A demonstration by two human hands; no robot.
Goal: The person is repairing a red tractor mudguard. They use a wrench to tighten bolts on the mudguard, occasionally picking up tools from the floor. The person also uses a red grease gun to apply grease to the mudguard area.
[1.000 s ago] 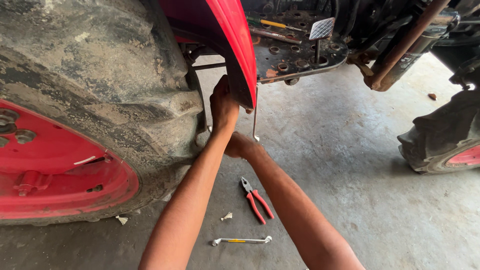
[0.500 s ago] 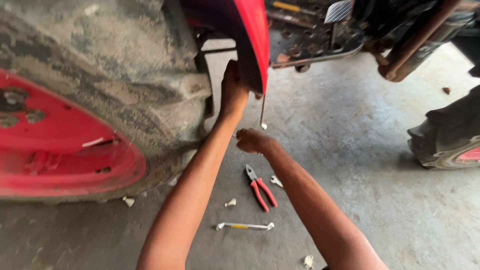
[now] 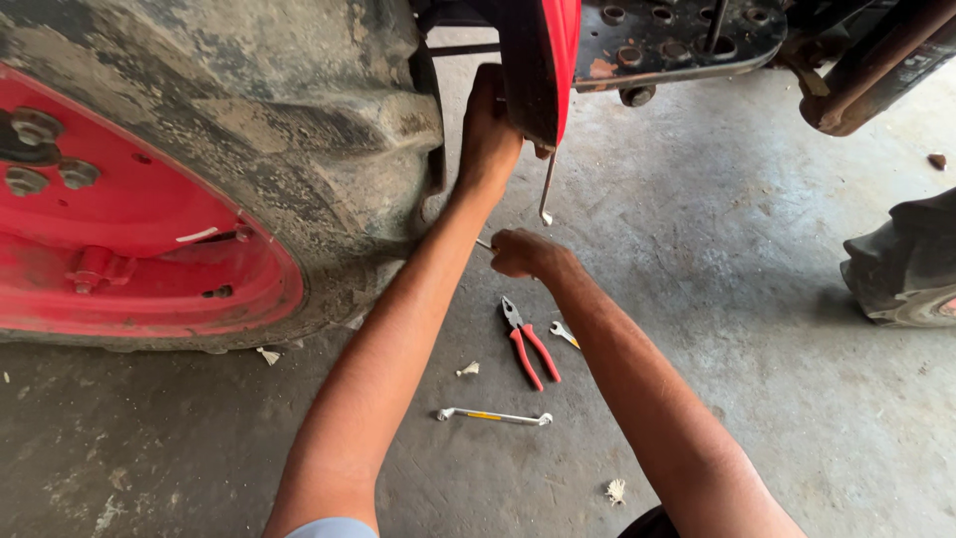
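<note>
Stained grey concrete floor [image 3: 757, 299], tools strewn.
Below right hand [image 3: 518, 252]: red-handled pliers [image 3: 528, 344], small spanner [image 3: 564, 334], ring spanner [image 3: 494, 416], paper scraps.

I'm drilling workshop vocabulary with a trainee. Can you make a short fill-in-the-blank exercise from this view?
1. The left hand reaches up behind the red ____.
2. The pliers lying on the floor have ____ handles.
3. A wrench hangs from the fender's lower ____.
4. The right hand is closed on a thin metal ____.

Missing words: fender; red; edge; tool
</note>
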